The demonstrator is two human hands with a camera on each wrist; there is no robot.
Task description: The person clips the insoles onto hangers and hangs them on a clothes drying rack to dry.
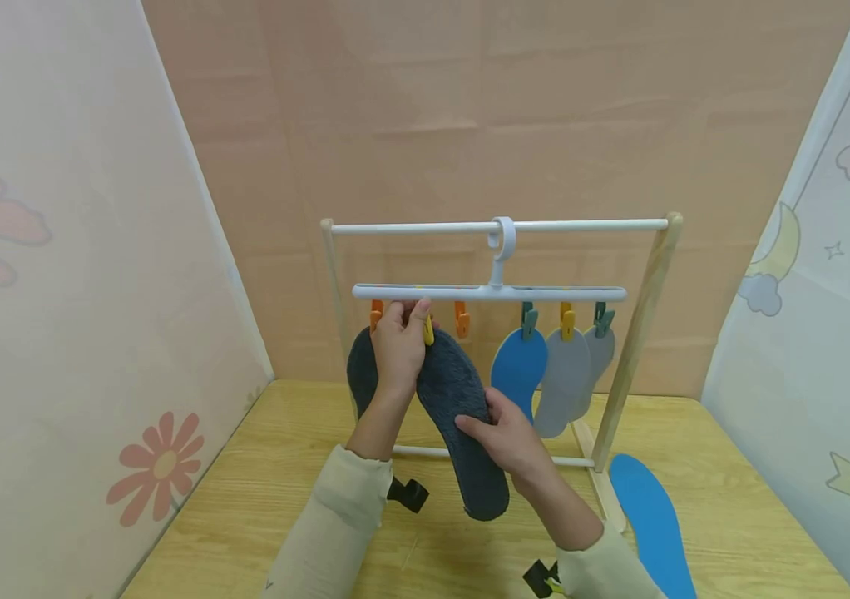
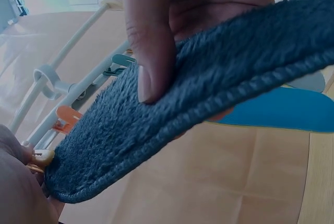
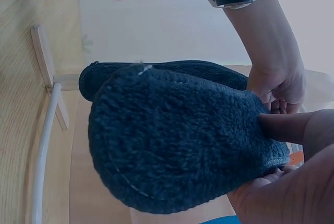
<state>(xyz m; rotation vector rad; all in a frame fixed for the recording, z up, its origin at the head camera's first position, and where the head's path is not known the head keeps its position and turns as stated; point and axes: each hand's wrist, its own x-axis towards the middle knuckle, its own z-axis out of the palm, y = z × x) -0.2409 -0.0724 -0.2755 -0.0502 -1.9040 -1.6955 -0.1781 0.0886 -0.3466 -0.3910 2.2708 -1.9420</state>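
Note:
A dark, fuzzy insole [image 1: 455, 399] slants down from the white hanger, its upper end at a yellow clip [image 1: 428, 329]. My left hand [image 1: 399, 345] pinches that clip just under the hanger bar. Lower down, my right hand [image 1: 503, 433] grips the insole's edge, thumb on the fuzzy face and fingers behind. In the left wrist view the insole's rounded end meets the yellow clip [image 2: 43, 156]. A second dark insole [image 1: 360, 374] hangs to the left, partly hidden behind my left hand, near an orange clip [image 1: 376, 314].
The clip hanger [image 1: 432, 293] hooks over a wooden rack's white top rail [image 1: 582, 225]. An orange clip [image 1: 462, 319] hangs without an insole. Right of it hang a blue insole [image 1: 518, 370] and two grey insoles [image 1: 563, 387]. Another blue insole [image 1: 649, 516] lies on the table, right of the rack.

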